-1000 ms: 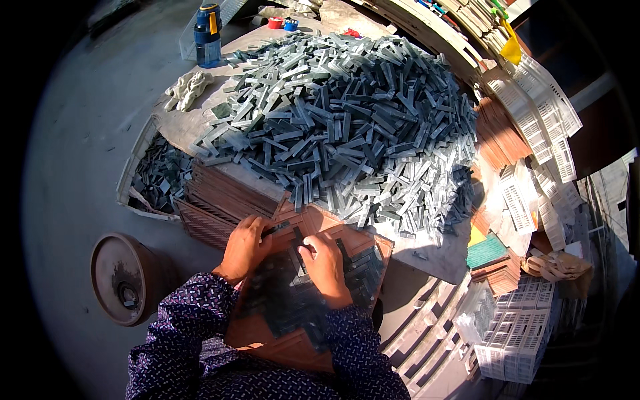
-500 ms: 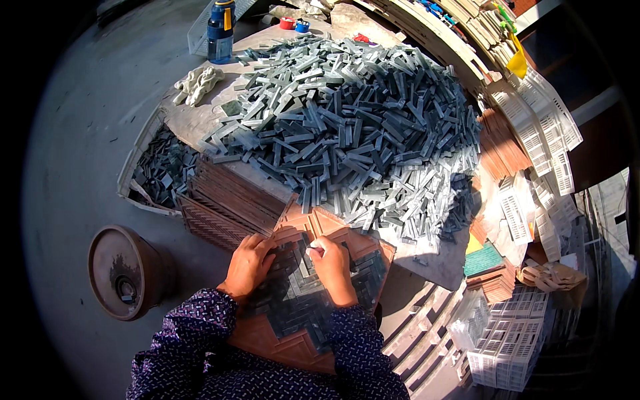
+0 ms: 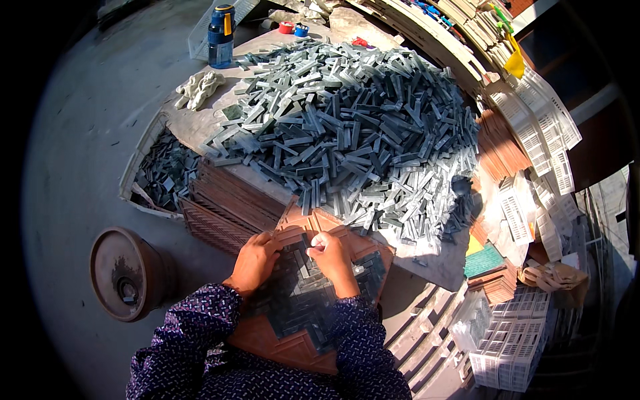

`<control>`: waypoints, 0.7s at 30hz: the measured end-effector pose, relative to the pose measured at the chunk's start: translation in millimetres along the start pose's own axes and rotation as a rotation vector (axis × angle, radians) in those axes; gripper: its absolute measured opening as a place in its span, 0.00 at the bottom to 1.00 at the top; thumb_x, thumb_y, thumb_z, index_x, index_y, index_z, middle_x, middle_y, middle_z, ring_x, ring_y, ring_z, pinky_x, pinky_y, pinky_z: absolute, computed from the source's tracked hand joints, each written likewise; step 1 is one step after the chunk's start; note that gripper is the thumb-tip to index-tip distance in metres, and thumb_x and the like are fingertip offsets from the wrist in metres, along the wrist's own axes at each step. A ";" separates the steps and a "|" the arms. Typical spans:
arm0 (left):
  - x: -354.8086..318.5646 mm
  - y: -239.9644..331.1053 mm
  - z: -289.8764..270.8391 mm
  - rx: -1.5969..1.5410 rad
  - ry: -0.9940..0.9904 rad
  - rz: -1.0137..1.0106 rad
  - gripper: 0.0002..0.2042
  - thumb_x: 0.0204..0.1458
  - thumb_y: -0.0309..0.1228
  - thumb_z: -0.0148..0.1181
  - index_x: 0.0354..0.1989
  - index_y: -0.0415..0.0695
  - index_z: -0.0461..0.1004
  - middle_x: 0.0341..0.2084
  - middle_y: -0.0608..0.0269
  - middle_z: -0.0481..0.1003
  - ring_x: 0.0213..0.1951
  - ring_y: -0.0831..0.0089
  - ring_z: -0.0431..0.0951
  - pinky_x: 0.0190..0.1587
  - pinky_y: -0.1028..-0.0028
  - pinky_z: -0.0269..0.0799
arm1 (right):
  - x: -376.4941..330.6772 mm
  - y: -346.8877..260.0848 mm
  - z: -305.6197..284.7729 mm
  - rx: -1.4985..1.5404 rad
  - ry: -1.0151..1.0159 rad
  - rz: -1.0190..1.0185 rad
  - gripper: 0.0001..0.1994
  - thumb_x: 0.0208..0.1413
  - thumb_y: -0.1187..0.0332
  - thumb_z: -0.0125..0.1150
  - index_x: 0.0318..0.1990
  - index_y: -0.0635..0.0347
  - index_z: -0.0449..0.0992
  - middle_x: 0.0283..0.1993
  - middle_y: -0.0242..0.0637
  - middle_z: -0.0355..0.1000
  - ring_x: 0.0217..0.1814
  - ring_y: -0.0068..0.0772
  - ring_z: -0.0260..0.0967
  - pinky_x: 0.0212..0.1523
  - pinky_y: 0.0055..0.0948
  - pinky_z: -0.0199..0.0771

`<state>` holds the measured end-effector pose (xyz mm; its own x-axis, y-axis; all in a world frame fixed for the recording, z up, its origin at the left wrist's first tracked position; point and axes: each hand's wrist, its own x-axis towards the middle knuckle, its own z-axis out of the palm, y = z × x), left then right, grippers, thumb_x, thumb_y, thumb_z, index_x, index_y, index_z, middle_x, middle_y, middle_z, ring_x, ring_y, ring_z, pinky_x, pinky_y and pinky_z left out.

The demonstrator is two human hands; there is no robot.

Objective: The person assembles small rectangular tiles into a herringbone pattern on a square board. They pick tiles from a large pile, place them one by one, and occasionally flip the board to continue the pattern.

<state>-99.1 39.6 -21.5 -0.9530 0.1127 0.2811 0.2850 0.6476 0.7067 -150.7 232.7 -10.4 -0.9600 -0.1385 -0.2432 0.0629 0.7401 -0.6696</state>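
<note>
In front of me lies a reddish-brown tray (image 3: pixel 253 335) with a zigzag inner edge, tilted toward me. Dark grey-green stone strips (image 3: pixel 293 291) fill much of it in a herringbone pattern, a few of them paler. My left hand (image 3: pixel 255 261) is at the tray's upper left side, fingers bent and drawn together; their tips are partly hidden. Over the upper middle of the pattern, my right hand (image 3: pixel 333 262) is closed in a pinch of thumb and forefinger. What either hand holds, if anything, is too small or hidden to name.
A big heap of loose stone strips (image 3: pixel 360 120) covers the table beyond the tray. Stacked brown trays (image 3: pixel 230 200) and a crate of stone pieces (image 3: pixel 143 143) stand left, near a round bucket (image 3: pixel 110 270). White gloves (image 3: pixel 200 89) and a blue bottle (image 3: pixel 221 40) sit behind; white baskets (image 3: pixel 513 347) stand right.
My left hand has shifted slightly to the right and up along the tray. The right hand has moved up a little, still pinched. The stone pattern looks the same.
</note>
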 end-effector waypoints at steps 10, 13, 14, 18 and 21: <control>1.1 2.8 -3.1 0.012 -0.023 0.017 0.10 0.40 0.24 0.62 0.34 0.41 0.75 0.32 0.55 0.72 0.39 0.54 0.72 0.42 0.63 0.70 | 4.8 -4.3 -7.0 -0.039 -0.070 0.041 0.13 0.42 0.66 0.68 0.34 0.59 0.73 0.30 0.38 0.74 0.34 0.37 0.74 0.35 0.33 0.70; -0.2 4.7 -3.4 0.017 0.020 0.030 0.11 0.40 0.24 0.62 0.35 0.42 0.75 0.33 0.55 0.72 0.39 0.54 0.72 0.42 0.63 0.70 | 6.2 0.2 -9.4 -0.025 -0.102 -0.012 0.11 0.44 0.67 0.66 0.34 0.60 0.73 0.30 0.38 0.74 0.34 0.38 0.73 0.35 0.33 0.71; -0.2 4.0 -2.7 0.016 0.028 0.030 0.11 0.40 0.24 0.63 0.36 0.42 0.75 0.33 0.55 0.72 0.39 0.54 0.72 0.42 0.63 0.70 | 6.7 -2.0 -9.4 0.003 -0.056 -0.040 0.10 0.45 0.67 0.65 0.33 0.61 0.73 0.30 0.39 0.74 0.33 0.38 0.74 0.35 0.34 0.71; 3.9 4.5 2.3 -0.009 0.022 -0.020 0.12 0.40 0.25 0.63 0.36 0.41 0.75 0.33 0.55 0.72 0.39 0.54 0.72 0.42 0.63 0.70 | 13.9 0.7 -2.4 0.034 -0.005 -0.086 0.06 0.47 0.70 0.61 0.32 0.62 0.74 0.29 0.42 0.74 0.33 0.40 0.74 0.34 0.35 0.71; 13.9 9.8 7.6 0.013 0.058 -0.042 0.12 0.40 0.26 0.64 0.36 0.42 0.75 0.32 0.55 0.72 0.39 0.55 0.71 0.42 0.63 0.69 | 14.3 -17.4 -7.7 -0.059 -0.066 -0.069 0.04 0.47 0.72 0.59 0.30 0.63 0.74 0.28 0.44 0.74 0.32 0.42 0.74 0.33 0.36 0.70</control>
<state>-110.3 53.3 -15.6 -0.9565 0.0411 0.2887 0.2427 0.6609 0.7101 -167.6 222.9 3.2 -0.9414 -0.2322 -0.2447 -0.0211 0.7646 -0.6442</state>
